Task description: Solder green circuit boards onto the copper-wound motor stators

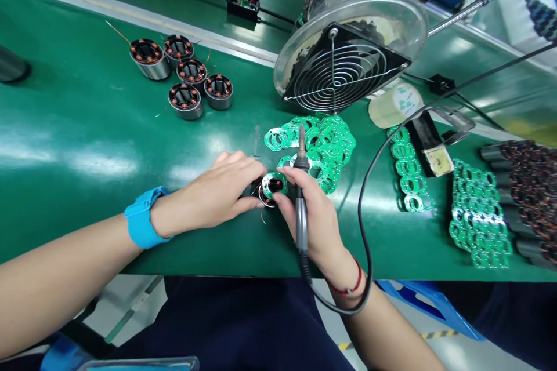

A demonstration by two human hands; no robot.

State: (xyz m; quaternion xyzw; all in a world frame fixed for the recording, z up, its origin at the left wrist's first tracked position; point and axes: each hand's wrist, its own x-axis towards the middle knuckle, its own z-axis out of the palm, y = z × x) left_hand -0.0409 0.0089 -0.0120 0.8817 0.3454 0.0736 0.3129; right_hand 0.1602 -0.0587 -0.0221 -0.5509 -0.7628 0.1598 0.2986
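My left hand (pixel 221 188), closed, grips the side of a motor stator (pixel 264 200) wound with copper wire, largely hidden by my fingers. A green ring-shaped circuit board (pixel 281 178) lies over the stator's top, slightly tilted; whether it is fully seated I cannot tell. Thumb and forefinger of my right hand (pixel 311 214) pinch the board's right edge. That same hand also carries a soldering iron (pixel 301 214), its tip pointing away from me, above a pile of loose green circuit boards (pixel 331 148). A thin copper wire end sticks out below the stator.
Several wound stators (pixel 185 101) stand at the back left. A fume extractor fan (pixel 343 66) hangs behind the board pile. Right of it are a tape roll (pixel 394 105), a soldering iron stand (pixel 429 139), panels of circuit boards (pixel 478 214) and many stacked stators (pixel 531 197). The iron's cord (pixel 368 208) loops over my right wrist.
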